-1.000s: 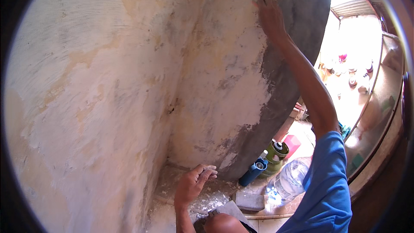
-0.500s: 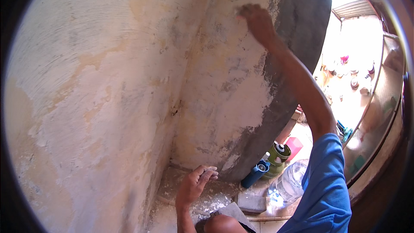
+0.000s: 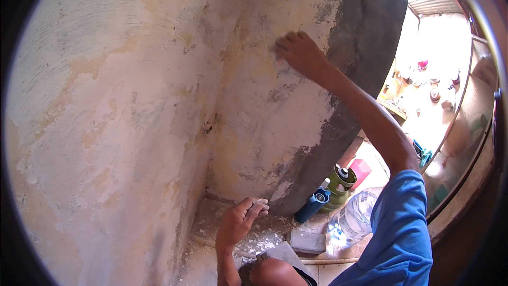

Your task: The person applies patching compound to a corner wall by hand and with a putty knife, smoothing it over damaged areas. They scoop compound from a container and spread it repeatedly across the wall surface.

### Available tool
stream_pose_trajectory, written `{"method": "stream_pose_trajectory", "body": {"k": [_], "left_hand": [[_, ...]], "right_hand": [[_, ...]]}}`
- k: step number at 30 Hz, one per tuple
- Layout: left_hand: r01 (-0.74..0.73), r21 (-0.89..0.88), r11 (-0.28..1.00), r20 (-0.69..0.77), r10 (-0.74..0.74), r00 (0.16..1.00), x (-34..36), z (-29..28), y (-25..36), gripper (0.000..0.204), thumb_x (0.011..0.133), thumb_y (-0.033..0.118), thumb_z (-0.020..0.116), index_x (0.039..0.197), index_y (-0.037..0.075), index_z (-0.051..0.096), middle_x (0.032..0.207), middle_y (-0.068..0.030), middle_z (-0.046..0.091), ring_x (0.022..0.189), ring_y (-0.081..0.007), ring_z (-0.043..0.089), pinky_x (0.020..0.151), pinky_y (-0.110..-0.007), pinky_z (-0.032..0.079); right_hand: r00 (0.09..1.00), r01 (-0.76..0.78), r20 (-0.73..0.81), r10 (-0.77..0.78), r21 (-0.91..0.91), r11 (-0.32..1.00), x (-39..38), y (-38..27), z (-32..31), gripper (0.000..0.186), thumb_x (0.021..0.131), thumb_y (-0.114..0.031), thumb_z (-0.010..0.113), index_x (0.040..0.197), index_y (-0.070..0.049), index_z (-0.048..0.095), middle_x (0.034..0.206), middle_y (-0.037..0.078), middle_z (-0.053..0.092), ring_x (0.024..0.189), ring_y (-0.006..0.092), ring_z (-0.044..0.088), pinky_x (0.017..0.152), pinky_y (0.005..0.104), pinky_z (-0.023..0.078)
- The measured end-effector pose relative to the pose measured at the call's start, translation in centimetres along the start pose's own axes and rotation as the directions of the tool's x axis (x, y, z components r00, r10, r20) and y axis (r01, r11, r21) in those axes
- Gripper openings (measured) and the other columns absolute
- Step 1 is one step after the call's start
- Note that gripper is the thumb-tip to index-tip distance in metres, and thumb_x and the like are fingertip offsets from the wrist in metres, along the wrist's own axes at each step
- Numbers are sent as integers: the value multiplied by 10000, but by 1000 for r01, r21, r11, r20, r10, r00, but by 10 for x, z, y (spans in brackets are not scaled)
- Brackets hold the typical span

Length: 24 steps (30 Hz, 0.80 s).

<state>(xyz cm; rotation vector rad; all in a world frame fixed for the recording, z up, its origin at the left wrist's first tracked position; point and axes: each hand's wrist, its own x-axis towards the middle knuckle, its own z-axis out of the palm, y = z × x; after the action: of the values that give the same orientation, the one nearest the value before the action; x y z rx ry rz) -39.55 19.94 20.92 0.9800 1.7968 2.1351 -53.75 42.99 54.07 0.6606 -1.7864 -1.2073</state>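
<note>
My right hand [image 3: 302, 55] is stretched out to the patchy plastered wall [image 3: 264, 100], close to the grey cement band [image 3: 365, 37]. Its fingers are curled in and slightly blurred, and whatever lies under them is hidden. Low down, my left hand [image 3: 238, 223] is raised over the debris-strewn ledge at the foot of the wall. Thumb and fingertips are pinched together and dusted white; I cannot make out what is between them. A small hole [image 3: 208, 127] shows in the corner where the two wall faces meet.
Beside my right arm stand a blue bottle [image 3: 312, 206], a green gas cylinder [image 3: 339, 182], a pink container [image 3: 360, 172] and a large clear water bottle [image 3: 352, 220]. A grey block [image 3: 308, 241] lies near my knee [image 3: 278, 272]. White flakes litter the ledge.
My right hand has moved down and a little left along the wall. My left hand keeps its pinch in nearly the same place. The view has shifted slightly.
</note>
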Motion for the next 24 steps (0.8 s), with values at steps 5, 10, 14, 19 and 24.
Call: {"method": "stream_pose_trajectory", "body": {"k": [5, 10, 14, 19, 24], "left_hand": [[12, -11, 1000, -12, -13, 1000, 1, 3, -4, 259, 1018, 206, 529, 1149, 8, 632, 972, -136, 729, 922, -167, 713, 779, -271, 537], [20, 8, 1000, -13, -20, 1000, 2, 7, -6, 254, 1015, 216, 535, 1144, 21, 636, 966, -122, 733, 920, -160, 713, 776, -270, 535], [14, 50, 999, -3, -14, 1000, 2, 16, -1, 249, 1011, 218, 543, 1148, 33, 638, 969, -113, 734, 920, -157, 714, 772, -270, 533], [68, -3, 998, 5, -68, 998, -3, 9, -5, 273, 1016, 203, 532, 1147, -15, 631, 1004, -126, 719, 943, -162, 696, 843, -291, 531], [55, -15, 998, 10, -55, 998, -6, 10, 15, 267, 1017, 201, 530, 1138, -17, 625, 1014, -137, 714, 947, -168, 692, 864, -294, 529]], "right_hand": [[999, -20, -32, 17, -109, 994, -69, 18, -11, 515, 791, -189, 696, 1288, -142, 569, 1256, 37, 566, 1202, 211, 511, 1002, 379, 421], [995, -68, -79, 62, -73, 995, -68, 53, -6, 675, 778, -235, 714, 1402, -119, 483, 1371, 68, 479, 1256, 242, 468, 1037, 383, 399], [993, -103, 30, 111, -203, 974, -70, 64, 11, 708, 764, -271, 730, 1397, -74, 482, 1409, 74, 435, 1301, 250, 422, 1045, 374, 395], [941, -201, 227, 250, -219, 955, -114, 52, -16, 657, 770, -281, 739, 1339, -34, 524, 1341, 73, 459, 1291, 247, 428, 1011, 373, 420], [888, -373, 261, 380, -77, 925, -149, 40, -35, 543, 805, -307, 708, 1253, -32, 572, 1247, 104, 502, 1203, 269, 496, 924, 390, 488]]}}
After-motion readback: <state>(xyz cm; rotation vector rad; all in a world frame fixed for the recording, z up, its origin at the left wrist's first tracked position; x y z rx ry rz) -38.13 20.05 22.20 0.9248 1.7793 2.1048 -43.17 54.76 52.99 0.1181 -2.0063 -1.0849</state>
